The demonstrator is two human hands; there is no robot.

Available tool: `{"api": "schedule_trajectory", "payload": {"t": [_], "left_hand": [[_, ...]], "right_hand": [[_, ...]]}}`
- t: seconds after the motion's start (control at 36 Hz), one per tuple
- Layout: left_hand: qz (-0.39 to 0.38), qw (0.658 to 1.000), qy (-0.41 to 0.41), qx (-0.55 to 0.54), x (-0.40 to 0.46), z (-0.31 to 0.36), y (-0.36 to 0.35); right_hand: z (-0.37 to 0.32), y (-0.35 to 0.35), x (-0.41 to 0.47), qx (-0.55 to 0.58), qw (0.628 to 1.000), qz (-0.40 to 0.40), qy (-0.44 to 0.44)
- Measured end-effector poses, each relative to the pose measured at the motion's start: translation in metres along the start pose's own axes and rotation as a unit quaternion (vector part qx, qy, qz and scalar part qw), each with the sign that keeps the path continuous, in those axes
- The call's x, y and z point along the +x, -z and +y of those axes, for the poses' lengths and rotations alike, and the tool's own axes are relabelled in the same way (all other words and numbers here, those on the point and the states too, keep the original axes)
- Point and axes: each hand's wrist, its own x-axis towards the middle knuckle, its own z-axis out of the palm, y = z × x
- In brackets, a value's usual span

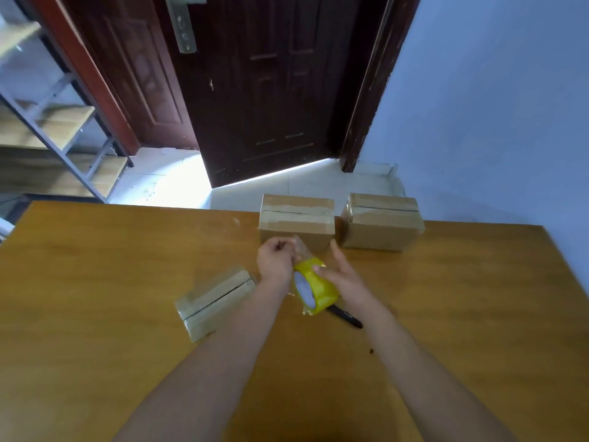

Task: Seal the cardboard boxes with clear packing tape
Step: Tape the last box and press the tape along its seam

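A yellowish roll of packing tape stands on edge in the middle of the wooden table. My right hand rests on the roll with its fingers spread. My left hand pinches the loose clear strip of tape pulled up from the roll. Just behind my hands stands a cardboard box with tape along its top seam. A second taped box stands to its right. A third, flatter taped box lies left of my left forearm.
A black marker lies on the table under my right wrist. Beyond the table's far edge are a dark wooden door and a pale tiled floor. A metal shelf rack stands at the left, a blue-white wall at the right.
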Motion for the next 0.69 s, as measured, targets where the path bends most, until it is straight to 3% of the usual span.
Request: {"api": "schedule_trajectory", "payload": {"t": [0.08, 0.22, 0.39, 0.56, 0.69], "left_hand": [[0.019, 0.999, 0.003, -0.038, 0.014, 0.028, 0.017], [0.011, 0.993, 0.046, -0.104, 0.017, 0.066, 0.045], [-0.001, 0.981, 0.140, -0.137, 0.024, 0.080, 0.071], [0.013, 0.999, 0.052, -0.003, 0.021, 0.071, 0.075], [0.030, 0.995, 0.000, 0.090, 0.030, 0.062, 0.080]], "right_hand": [[-0.027, -0.006, 0.000, 0.009, 0.999, -0.017, 0.044], [-0.063, -0.024, 0.001, -0.059, 0.987, -0.110, 0.102], [-0.081, -0.032, -0.002, -0.105, 0.976, -0.130, 0.142], [-0.075, -0.048, -0.016, -0.145, 0.975, -0.110, 0.128], [-0.047, -0.054, -0.020, -0.209, 0.974, -0.074, 0.056]]}}
